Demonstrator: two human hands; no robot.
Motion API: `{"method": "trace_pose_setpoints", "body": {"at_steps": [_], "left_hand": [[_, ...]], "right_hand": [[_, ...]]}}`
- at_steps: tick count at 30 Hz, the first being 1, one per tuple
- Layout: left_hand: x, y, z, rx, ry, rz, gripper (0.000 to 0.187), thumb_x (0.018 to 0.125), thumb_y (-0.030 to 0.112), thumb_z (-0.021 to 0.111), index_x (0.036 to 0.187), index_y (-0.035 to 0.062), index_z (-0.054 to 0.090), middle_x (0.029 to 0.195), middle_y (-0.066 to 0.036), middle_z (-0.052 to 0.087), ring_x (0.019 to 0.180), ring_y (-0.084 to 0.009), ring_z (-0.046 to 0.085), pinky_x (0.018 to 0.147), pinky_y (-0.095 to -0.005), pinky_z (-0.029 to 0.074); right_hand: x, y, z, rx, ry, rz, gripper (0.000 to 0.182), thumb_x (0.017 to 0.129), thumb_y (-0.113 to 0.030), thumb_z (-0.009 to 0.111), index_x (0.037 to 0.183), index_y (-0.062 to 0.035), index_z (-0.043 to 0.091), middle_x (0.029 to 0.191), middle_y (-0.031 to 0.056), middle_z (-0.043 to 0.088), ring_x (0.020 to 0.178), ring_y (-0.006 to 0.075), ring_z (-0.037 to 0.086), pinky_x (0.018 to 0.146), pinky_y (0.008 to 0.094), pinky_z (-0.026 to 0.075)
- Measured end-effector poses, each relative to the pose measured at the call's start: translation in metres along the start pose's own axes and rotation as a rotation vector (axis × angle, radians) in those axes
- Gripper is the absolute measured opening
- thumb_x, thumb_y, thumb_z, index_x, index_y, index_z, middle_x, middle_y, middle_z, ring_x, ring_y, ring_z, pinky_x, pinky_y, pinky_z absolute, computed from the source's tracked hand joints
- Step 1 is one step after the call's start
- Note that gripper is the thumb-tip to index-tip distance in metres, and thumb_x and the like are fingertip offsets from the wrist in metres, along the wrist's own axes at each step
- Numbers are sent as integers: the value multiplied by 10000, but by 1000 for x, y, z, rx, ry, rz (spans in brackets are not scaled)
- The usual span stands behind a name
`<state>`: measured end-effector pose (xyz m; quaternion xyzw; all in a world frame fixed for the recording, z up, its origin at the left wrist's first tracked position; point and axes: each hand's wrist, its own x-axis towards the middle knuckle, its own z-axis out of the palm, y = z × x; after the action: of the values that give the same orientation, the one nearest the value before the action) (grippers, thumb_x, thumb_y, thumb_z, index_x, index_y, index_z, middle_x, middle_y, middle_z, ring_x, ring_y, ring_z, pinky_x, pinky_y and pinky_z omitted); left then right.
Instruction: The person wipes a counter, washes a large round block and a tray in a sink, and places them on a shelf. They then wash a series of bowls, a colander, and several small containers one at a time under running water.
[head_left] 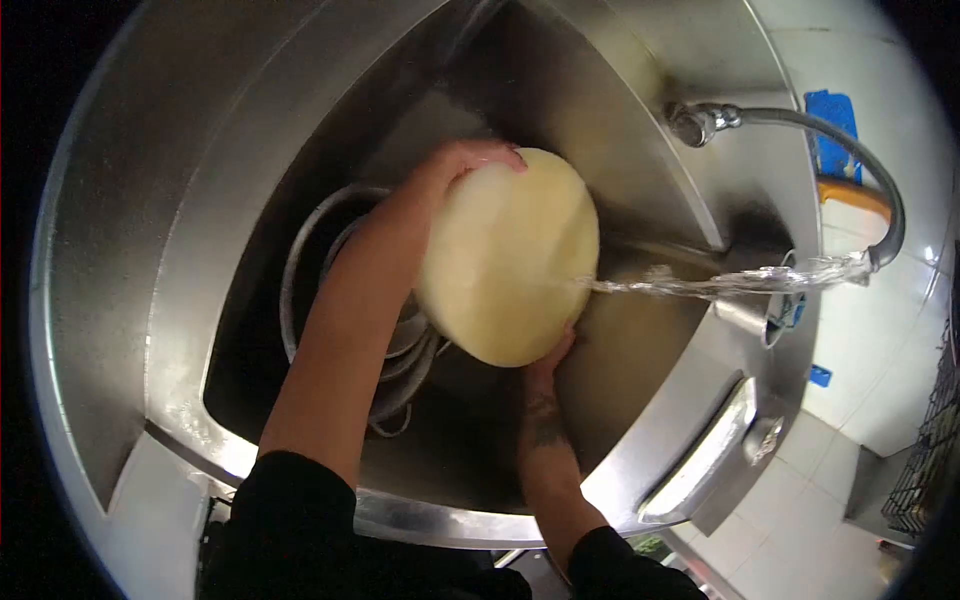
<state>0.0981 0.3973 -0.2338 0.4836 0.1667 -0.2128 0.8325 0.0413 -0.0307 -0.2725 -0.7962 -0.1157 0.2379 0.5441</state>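
Note:
A pale yellow round dish (515, 260), shaped like a plate or shallow bowl, is held tilted up inside a metal sink (640, 110). My left hand (480, 157) is closed on its upper left rim, with some fingers hidden behind it. Lower down, my right hand (553, 355) grips the bottom edge, its fingers mostly out of sight. A stream of water (690, 284) runs from the faucet (880, 250) onto the dish's right side. Round-rimmed dishes (300, 250) lie in the sink behind my left forearm.
Along the right ledge are a blue cloth-like item (832, 130), an orange-edged item (853, 197) and a small metal holder (745, 316). A long metal piece (700, 455) lies on the near right rim. Further right stands a black wire rack (925, 450).

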Motion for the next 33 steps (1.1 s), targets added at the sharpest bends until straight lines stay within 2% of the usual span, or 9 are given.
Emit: {"method": "trace_pose_setpoints", "body": {"at_steps": [1,4,6,13,21,23,26,28,33], "left_hand": [[-17,4,10,19,2,-23,469,808,302,636,1241,132,578,1151,-69,612,1020,-211,572,920,-363,435],[-73,32,26,99,111,48,442,827,242,610,1246,111,563,1151,-67,611,1012,-195,575,912,-350,440],[-99,28,31,-125,5,174,427,843,255,602,1230,79,568,1151,-65,609,1008,-180,574,910,-340,438],[-151,18,16,-151,290,141,417,834,260,607,1203,68,573,1093,-63,631,937,-187,604,860,-344,463],[-208,-34,63,-661,292,153,430,858,330,597,1191,60,574,1092,-55,633,975,-207,596,869,-344,464],[-251,-35,103,-538,284,316,443,877,363,584,1204,64,564,1092,-44,630,977,-196,594,878,-340,461],[-258,-35,131,-437,267,571,457,896,389,568,1222,69,552,1094,-42,626,976,-188,594,881,-332,459],[-246,-63,123,-614,352,95,463,913,400,540,1237,70,544,1114,-50,620,997,-185,591,878,-339,464],[-228,-82,144,-830,-74,-75,545,912,460,522,1295,73,506,1179,-72,612,1041,-216,586,917,-379,459]], "right_hand": [[-4,16,1,-295,-7,-104,463,953,-398,413,1187,-10,505,1167,121,564,989,220,575,835,389,484],[2,-18,17,-58,230,-373,352,967,-291,406,1126,-2,530,1024,118,623,861,210,613,738,368,511],[-5,-58,12,666,148,86,339,937,-293,456,1118,-20,544,904,85,636,783,200,623,672,352,519],[14,-164,-41,611,38,428,460,909,-385,491,1192,-23,508,1075,99,604,958,231,604,785,363,514],[37,-276,-79,303,-95,129,426,842,-317,552,1139,-14,591,1062,109,625,962,207,587,813,345,478],[0,-338,-65,204,-113,247,453,819,-299,553,1172,-17,591,1116,125,620,980,208,583,842,338,462],[-25,-331,-71,77,-52,-28,534,767,-238,585,1250,-17,535,1129,118,614,1014,205,573,887,326,440],[-64,-370,-54,143,92,161,636,739,-202,614,1325,-5,466,1151,112,608,1035,207,563,911,317,429],[-135,-454,-48,-18,247,43,779,674,-144,690,1386,-25,397,1156,195,606,991,205,588,892,321,445]]}}
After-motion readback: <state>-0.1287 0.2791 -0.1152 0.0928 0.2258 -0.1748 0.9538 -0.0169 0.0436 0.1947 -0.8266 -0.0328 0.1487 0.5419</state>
